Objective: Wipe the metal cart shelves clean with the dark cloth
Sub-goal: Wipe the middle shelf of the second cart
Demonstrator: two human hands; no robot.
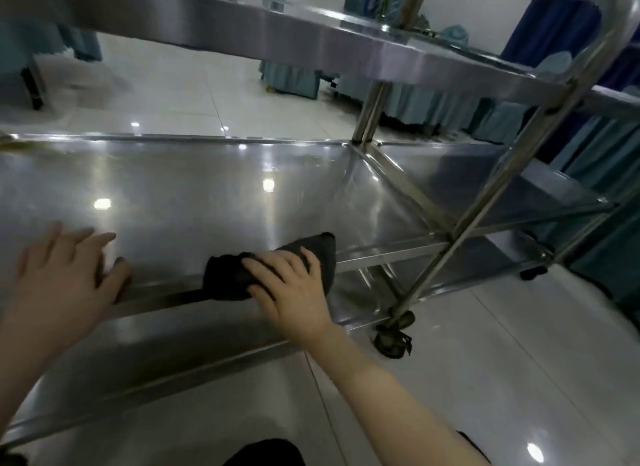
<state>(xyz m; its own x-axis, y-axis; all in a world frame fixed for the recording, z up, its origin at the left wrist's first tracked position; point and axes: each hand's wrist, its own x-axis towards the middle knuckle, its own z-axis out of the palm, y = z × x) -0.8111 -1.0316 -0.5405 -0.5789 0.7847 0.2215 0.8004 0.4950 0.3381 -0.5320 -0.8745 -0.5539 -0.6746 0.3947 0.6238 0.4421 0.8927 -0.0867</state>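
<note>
- The right hand point(289, 287) reaches in from the lower right, its bare forearm running diagonally up to the near rim of the middle shelf point(207, 188), with the back of the hand facing up.
- Its fingers are spread and bent over the top of the dark cloth point(320, 252), and the thumb lies against the cloth's near side, so the hand grips the cloth and presses it down on the shelf.
- The dark cloth is bunched on the middle shelf at the right part of that near rim. One end sticks out past the fingertips toward the shelf's right corner, and the other end hangs over the rim's front face.
- The left hand point(64, 275) comes in from the left edge and rests on the same near rim, well to the left of the cloth. Its fingers lie fairly straight on the shelf surface and the thumb lies along the rim. It is relaxed and holds nothing.
- Above the middle shelf runs the top shelf point(311, 39), and below its near rim lies the bottom shelf point(156, 347).
- A caster wheel point(394, 341) stands on the tiled floor point(485, 379) below the middle shelf's near right corner.
</note>
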